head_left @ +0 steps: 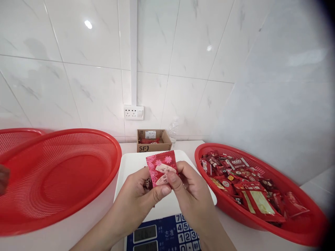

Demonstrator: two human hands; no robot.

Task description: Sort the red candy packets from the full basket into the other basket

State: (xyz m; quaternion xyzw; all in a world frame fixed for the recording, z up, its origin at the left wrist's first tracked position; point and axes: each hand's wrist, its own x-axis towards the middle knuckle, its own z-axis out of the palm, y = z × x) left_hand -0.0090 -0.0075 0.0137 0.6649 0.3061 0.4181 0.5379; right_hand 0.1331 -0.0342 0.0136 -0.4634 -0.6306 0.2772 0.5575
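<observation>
A small red and pink snack packet (159, 162) with flower prints is held upright between my two hands. My left hand (138, 198) is closed, its thumb pressed on the packet's lower edge. The thumb of my right hand (192, 191) lies across the packet's lower right part, with the fingers curled behind. Part of a darker packet (148, 184) shows behind it, in my left hand. Both hands are above a white weighing scale (128, 167), whose blue keypad panel (167, 230) lies under my wrists.
A red plastic basket (261, 226) full of small snack packets stands at the right. At the left is a red basket (78, 174) with nothing visible inside, overlapping another red basket (21, 134). A cardboard box (154, 139) and a clear bottle (174, 129) stand behind the scale. Another person's hand (3, 178) shows at the left edge.
</observation>
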